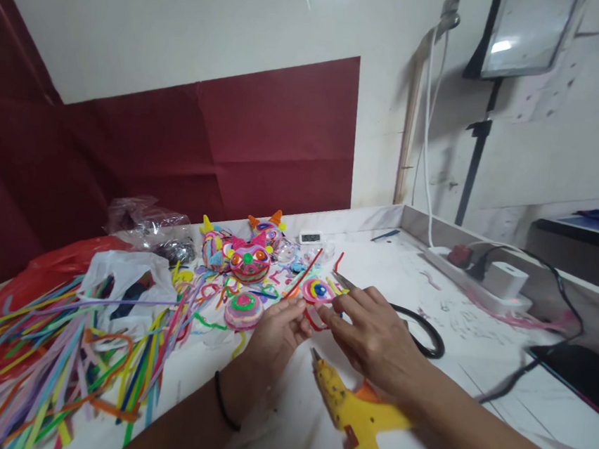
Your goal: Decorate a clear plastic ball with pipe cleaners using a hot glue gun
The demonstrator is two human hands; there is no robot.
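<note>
My left hand (277,335) pinches a red pipe cleaner (302,275) that is joined to a flat coiled disc (317,290) of pink, yellow and blue. My right hand (373,337) grips small metal pliers or cutters (343,281) whose tip points at the disc, and its fingers touch the red strand too. A yellow glue gun (352,417) lies on the white table (459,324) under my right wrist. Left of my hands sits a round pink and green coiled piece (243,309).
A heap of coloured pipe cleaners (53,363) and plastic bags (125,278) fills the left of the table. Finished pipe-cleaner masks (249,251) stand at the back. A power strip (485,278) with plugs, a black cable (427,332) and a dark device (581,375) lie at the right.
</note>
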